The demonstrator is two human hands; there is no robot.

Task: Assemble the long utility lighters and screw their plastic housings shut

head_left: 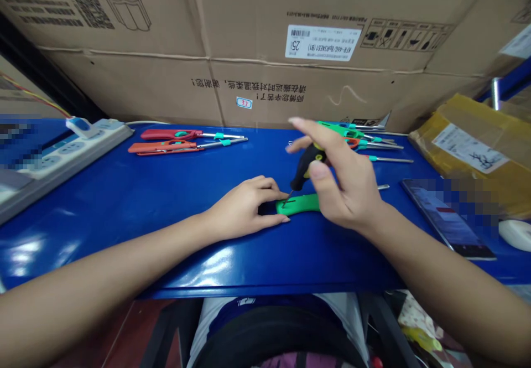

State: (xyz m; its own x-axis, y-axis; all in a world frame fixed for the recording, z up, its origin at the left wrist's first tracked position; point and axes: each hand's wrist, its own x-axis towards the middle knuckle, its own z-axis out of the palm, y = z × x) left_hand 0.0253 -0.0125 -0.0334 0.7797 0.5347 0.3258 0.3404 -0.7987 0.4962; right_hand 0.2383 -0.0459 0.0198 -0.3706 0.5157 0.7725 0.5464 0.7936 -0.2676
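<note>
A green long-nosed lighter (299, 204) lies on the blue table near the front edge, its metal tube mostly hidden behind my right hand. My left hand (253, 207) rests on the table, thumb and index finger closed about the end of the lighter's handle. In my right hand (346, 182) is a short screwdriver (306, 164) with a black and yellow grip, tilted above the lighter. Its tip comes down at the dark slot in the handle. My right index finger points outward while the thumb presses the grip.
Two red and orange lighters (166, 146) lie at the back left. Several mostly green lighters (375, 142) are piled at the back right. A power strip (66, 155) runs along the left; a phone (448, 218) and a taped parcel (477, 152) are right. Cardboard (249, 41) stands behind.
</note>
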